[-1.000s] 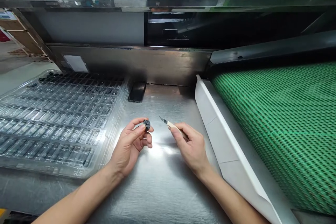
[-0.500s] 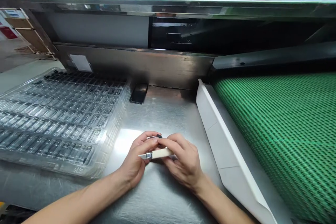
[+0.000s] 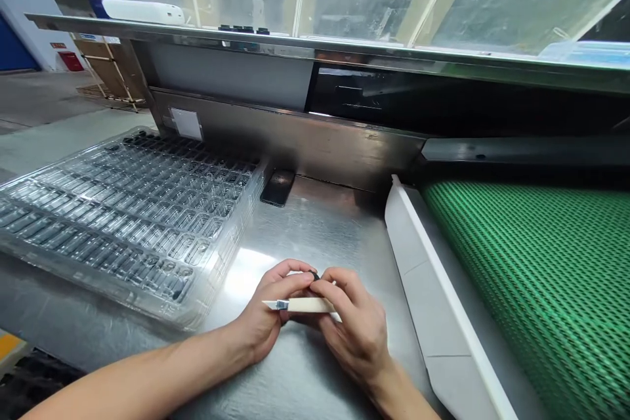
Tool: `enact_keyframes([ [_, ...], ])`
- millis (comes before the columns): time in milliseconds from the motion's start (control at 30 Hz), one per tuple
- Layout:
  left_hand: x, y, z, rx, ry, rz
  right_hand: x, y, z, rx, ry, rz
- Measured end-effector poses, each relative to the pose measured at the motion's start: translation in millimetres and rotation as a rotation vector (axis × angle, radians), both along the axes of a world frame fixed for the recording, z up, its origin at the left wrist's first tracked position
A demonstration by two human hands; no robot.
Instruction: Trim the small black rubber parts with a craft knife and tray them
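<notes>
My left hand point(image 3: 260, 312) and my right hand point(image 3: 359, 325) meet over the metal tabletop point(image 3: 315, 230). A small black part point(image 3: 314, 275) shows between their fingertips; my left fingers are closed on it, and most of it is hidden. A craft knife point(image 3: 309, 305) with a pale handle is tucked in my right hand, its blade pointing left across my left palm. The right fingertips also touch the black part or come very close to it.
Stacked clear plastic trays point(image 3: 216, 256), with black parts in the far pockets, lie at left. A black phone point(image 3: 278, 188) rests near the back panel point(image 3: 295, 138). On the right, a white guard point(image 3: 433, 282) borders the green conveyor belt point(image 3: 536, 256). A white device point(image 3: 142, 11) sits on the upper shelf.
My view has tilted up and turned left, so the scene sits lower and further right. Both hands keep nearly the same grip on the black part and the knife.
</notes>
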State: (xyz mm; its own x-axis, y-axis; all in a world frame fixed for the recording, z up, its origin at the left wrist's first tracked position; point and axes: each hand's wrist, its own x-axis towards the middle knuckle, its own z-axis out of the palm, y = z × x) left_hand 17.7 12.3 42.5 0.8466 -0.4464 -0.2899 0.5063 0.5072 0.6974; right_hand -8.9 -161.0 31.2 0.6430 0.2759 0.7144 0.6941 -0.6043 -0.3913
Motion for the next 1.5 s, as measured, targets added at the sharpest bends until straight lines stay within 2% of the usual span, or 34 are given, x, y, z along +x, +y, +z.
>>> enact_keyframes([
  [333, 1, -3, -3.5, -0.051, 0.030, 0.017, -1, -1, 1.3, 0.001, 0.003, 0.047],
  [567, 15, 4, -1.7, -0.113, 0.009, 0.101, -3, 5, 13.3, 0.126, -0.034, 0.104],
  [667, 17, 6, -3.4, -0.140, 0.066, 0.057, -1, 4, 17.3, 0.187, -0.010, 0.099],
  [800, 11, 4, -2.7, -0.049, 0.068, -0.039, 4, 1, 15.2, 0.301, 0.068, 0.083],
  [933, 4, 2, 0.1, 0.039, -0.018, -0.072, 7, 0, 12.2, 0.360, 0.115, 0.069],
  [1167, 7, 3, -2.5, 0.163, -0.109, -0.044, 6, 0, 8.8, 0.328, 0.099, 0.057],
  [1500, 4, 7, 1.8, 0.173, -0.122, -0.065, 4, 2, 8.2, 0.304, 0.091, 0.055],
])
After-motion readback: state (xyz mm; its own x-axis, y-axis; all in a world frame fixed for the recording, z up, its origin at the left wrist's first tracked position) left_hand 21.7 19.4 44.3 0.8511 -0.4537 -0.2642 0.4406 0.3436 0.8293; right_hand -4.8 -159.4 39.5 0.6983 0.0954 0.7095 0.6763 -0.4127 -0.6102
